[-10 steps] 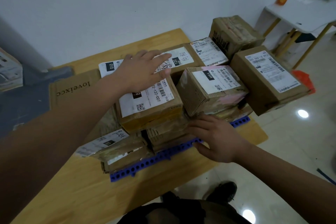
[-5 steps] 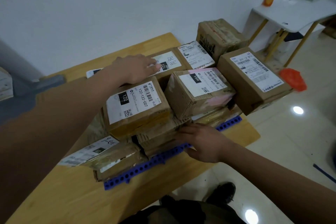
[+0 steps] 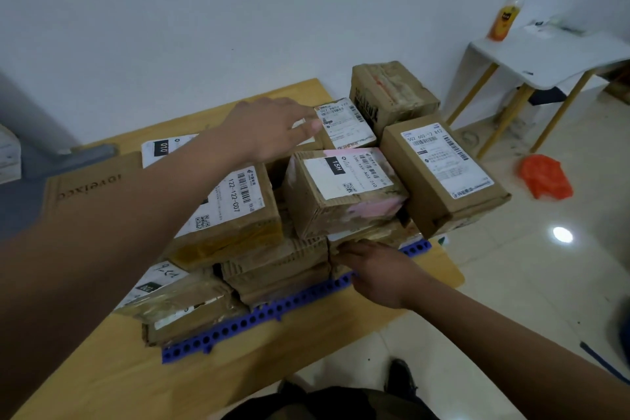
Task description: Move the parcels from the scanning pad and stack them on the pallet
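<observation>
Left hand (image 3: 272, 128), flat, has moved to a rear parcel (image 3: 346, 124); right hand (image 3: 378, 271), flat, rests at the pallet's (image 3: 259, 319) near edge, probably squaring the stack.

My left arm reached far forward, left hand (image 3: 269, 128) palm down, its fingers (image 3: 315, 126) straight and close together. My right forearm angled in from the lower right, right hand (image 3: 381, 274) low, fingers extended leftward, relaxed.
</observation>
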